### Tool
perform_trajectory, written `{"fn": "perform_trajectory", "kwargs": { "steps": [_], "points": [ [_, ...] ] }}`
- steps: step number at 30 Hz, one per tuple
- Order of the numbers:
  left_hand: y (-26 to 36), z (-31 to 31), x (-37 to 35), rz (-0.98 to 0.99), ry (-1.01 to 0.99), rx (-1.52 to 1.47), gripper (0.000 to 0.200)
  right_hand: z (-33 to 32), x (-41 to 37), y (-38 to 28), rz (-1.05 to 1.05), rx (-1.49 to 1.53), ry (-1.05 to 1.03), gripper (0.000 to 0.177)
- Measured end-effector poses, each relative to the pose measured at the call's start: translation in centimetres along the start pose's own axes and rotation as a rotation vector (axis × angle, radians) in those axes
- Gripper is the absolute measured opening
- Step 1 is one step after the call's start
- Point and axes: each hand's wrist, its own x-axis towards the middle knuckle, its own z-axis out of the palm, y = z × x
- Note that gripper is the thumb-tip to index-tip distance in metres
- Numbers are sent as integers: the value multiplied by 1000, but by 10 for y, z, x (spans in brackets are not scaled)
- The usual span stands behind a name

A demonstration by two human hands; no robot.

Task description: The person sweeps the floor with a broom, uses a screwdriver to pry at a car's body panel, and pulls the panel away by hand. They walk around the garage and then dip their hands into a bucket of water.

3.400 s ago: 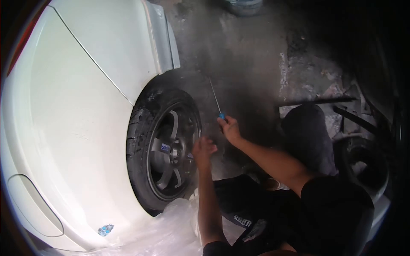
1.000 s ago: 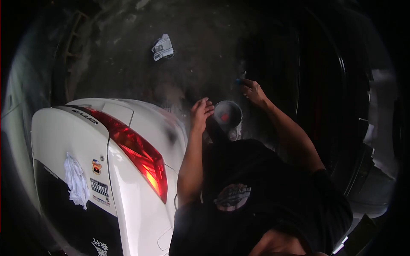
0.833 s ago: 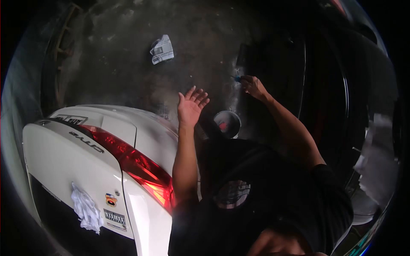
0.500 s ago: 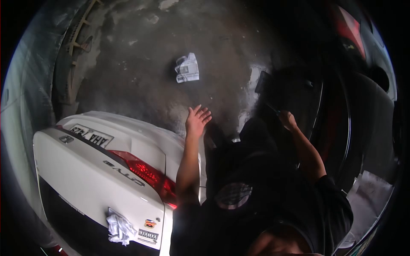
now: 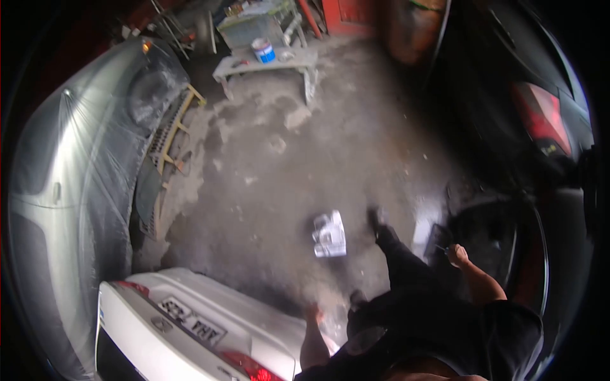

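My right hand (image 5: 457, 255) is closed around a thin tool (image 5: 441, 248); its narrow end points left, and its exact kind is too small to make out. A dark, roughly rectangular piece (image 5: 438, 239) shows just beyond the tool, beside a bright wet patch of floor. My left hand (image 5: 314, 312) hangs low beside the rear of a white car (image 5: 260, 327), blurred, so its fingers cannot be read. Ahead on the floor lies a crumpled sheet of newspaper (image 5: 330, 235).
A plastic-covered car (image 5: 70, 184) stands left, with a yellowish frame part (image 5: 171, 133) beside it. A low bench (image 5: 270, 63) holds a blue-and-white can (image 5: 262, 51). At the right is a dark car with a red tail light (image 5: 543, 117). A rusty drum (image 5: 416, 28) stands behind.
My view has lifted and shows more floor and the bench. One leg is now stretched forward near the newspaper. My left hand, spread open before, is now lower and blurred; my right keeps the tool.
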Motion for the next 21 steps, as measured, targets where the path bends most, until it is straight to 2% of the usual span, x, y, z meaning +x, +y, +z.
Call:
{"fn": "perform_trajectory", "kwargs": {
  "steps": [1, 2, 4, 5, 6, 8, 9, 10, 12, 14, 18, 20, 21],
  "points": [
    [29, 0, -7, -482, -25, -758, 19, 1, 43, 10, 4, 95, 74, 23],
    [41, -2, -10, -399, -33, -771, 18, -6, 94, 19, -10, 109, 96, 23],
    [87, -10, 10, -637, -128, -860, 19, -22, 181, 32, -233, -39, 37, 27],
    [123, -16, 20, -622, -115, -856, 19, -63, 222, 16, -20, 148, -7, 32],
    [160, -17, 31, -544, -99, -819, 24, -110, 266, 2, 266, 427, -167, 37],
    [225, -35, 51, -407, -81, -764, 36, -135, 357, -1, 89, 478, -40, 39],
    [256, -45, 66, -343, -78, -749, 41, -145, 400, -11, -61, 495, 110, 39],
    [285, -55, 80, -281, -70, -768, 42, -178, 440, -30, -66, 498, 12, 41],
    [340, -84, 113, -190, -44, -816, 42, -281, 473, -91, -1, 668, -11, 41],
    [388, -114, 143, -178, -29, -844, 43, -327, 515, -139, -56, 751, 42, 40],
    [419, -148, 213, -185, 69, -971, 39, -333, 618, -201, -191, 685, -49, 37],
    [420, -160, 267, -324, 79, -970, 38, -334, 670, -234, -14, 779, -248, 35],
    [425, -177, 288, -359, 6, -957, 34, -331, 694, -252, -18, 782, -248, 35]
  ]
}}
